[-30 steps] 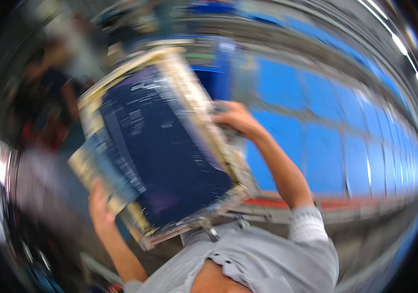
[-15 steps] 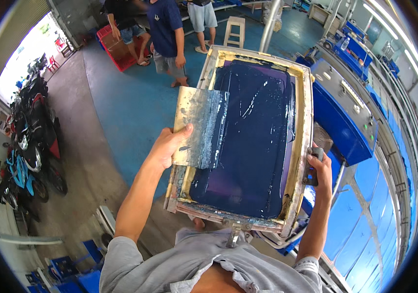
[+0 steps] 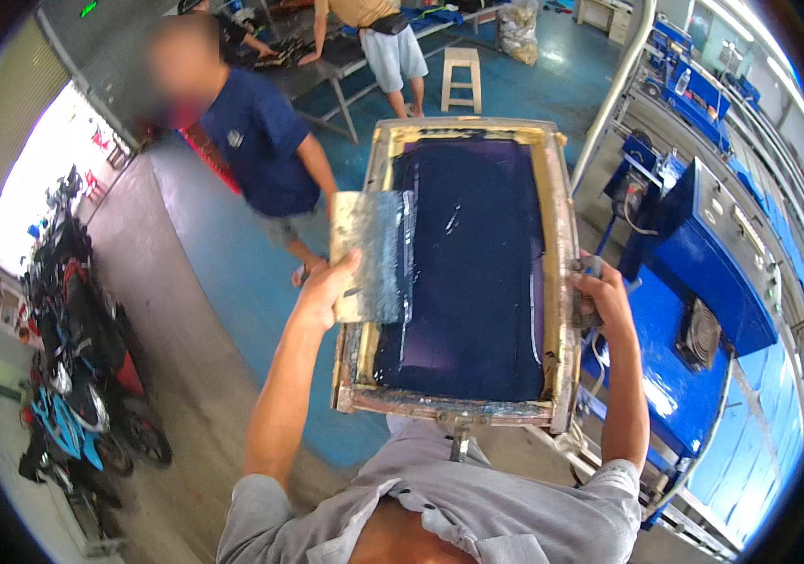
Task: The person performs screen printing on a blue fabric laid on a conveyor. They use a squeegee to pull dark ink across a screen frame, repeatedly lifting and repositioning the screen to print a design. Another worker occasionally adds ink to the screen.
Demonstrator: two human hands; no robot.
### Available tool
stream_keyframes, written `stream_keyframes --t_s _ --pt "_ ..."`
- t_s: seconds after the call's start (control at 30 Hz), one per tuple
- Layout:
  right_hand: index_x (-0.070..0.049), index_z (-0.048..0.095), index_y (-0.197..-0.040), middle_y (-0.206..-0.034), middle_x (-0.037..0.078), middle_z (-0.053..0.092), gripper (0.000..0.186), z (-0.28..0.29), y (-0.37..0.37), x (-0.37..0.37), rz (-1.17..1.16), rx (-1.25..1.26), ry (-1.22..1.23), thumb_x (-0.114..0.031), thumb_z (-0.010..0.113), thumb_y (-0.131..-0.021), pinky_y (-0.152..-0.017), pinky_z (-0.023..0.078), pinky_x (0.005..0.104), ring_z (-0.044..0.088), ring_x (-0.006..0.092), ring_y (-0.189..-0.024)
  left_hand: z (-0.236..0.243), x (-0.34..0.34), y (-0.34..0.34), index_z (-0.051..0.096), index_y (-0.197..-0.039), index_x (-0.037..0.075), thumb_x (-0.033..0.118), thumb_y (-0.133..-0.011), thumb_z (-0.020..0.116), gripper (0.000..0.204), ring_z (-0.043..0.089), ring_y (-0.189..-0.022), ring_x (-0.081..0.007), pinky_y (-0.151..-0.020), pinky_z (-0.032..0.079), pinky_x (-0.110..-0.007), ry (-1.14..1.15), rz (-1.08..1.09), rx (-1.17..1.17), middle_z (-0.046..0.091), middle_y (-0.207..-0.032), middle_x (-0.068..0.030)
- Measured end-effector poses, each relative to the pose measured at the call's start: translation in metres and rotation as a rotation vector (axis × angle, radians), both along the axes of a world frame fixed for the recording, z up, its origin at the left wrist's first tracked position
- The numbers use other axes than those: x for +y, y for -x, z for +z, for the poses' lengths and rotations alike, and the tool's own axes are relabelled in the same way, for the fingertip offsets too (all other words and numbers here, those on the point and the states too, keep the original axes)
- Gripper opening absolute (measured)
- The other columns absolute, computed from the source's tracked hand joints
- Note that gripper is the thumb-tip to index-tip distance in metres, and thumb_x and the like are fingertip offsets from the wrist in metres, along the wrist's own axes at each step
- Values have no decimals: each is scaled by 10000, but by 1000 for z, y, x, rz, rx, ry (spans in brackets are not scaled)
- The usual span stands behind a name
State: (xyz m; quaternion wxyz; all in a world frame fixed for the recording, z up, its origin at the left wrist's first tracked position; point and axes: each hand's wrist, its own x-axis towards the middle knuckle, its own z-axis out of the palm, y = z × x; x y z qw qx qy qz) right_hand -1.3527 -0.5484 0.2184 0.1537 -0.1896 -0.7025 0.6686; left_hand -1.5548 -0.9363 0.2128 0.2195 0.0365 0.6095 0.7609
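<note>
A screen printing frame [image 3: 560, 282] with a worn wooden rim is held up in front of my body. Dark blue ink [image 3: 472, 273] covers most of its mesh, with purple showing at the borders. My left hand [image 3: 327, 289] is closed on a wide squeegee [image 3: 347, 254], thumb on top; the ink-smeared blade lies over the frame's left side. My right hand [image 3: 606, 296] wraps round a dark handle [image 3: 587, 291] on the frame's right rim. A metal bracket [image 3: 460, 440] sticks out from the near rim toward my shirt.
A person in a navy shirt [image 3: 265, 141] stands just beyond the frame's left side; another leans at a dark table [image 3: 355, 70]. Blue machinery [image 3: 712, 254] and a long rail line the right. Motorbikes [image 3: 82, 348] stand at left, a stool [image 3: 461, 80] at the back.
My view and the frame have swung round to the right, bringing the blue machine closer in. The person in navy has come nearer. Both hands keep their holds.
</note>
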Motion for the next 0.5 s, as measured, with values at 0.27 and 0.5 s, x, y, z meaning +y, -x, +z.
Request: stream_keyframes --t_s 0.27,0.5 --pt "-86 571 -1357 -860 -25 617 507 -38 -6 8 36 -12 2 -158 708 -874 -575 401 253 503 81 -677 -5 -10 -9 594 -1210 -63 292 -902 743 493 694 -919 -246 -782 589 -422 -104 18 -63 691 -1077 -142" --pt "-94 627 -1287 -931 -29 645 458 -47 -7 1 -57 45 132 -164 759 -853 -662 482 271 579 96 -782 20 -7 -39 642 -1149 -80 217 -844 793 452 693 -835 -248 -745 573 -390 -46 71 79 690 -1039 -151"
